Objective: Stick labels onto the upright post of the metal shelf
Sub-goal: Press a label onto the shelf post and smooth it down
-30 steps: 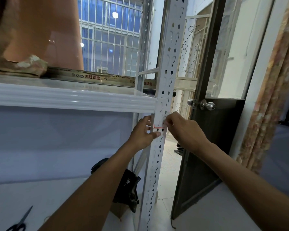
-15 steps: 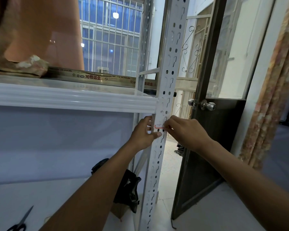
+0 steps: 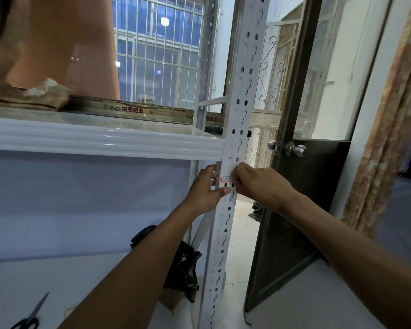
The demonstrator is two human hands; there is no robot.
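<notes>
Barred window glows blue; dark door stands open beside, seemingly, a curtain.

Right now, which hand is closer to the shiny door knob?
Right. The right hand, fingers on the label, is just below-left of the door knob; the left hand holds the post, farther left.

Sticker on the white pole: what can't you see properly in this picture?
Head view only.
label: print too small to read; its right end is covered by the right hand.
right hand's fingertips: turned away, so pinching or pressing is unclear.
left hand: fingertips hidden round the edge of the post.
scissors: handles cut off by the bottom edge.
</notes>
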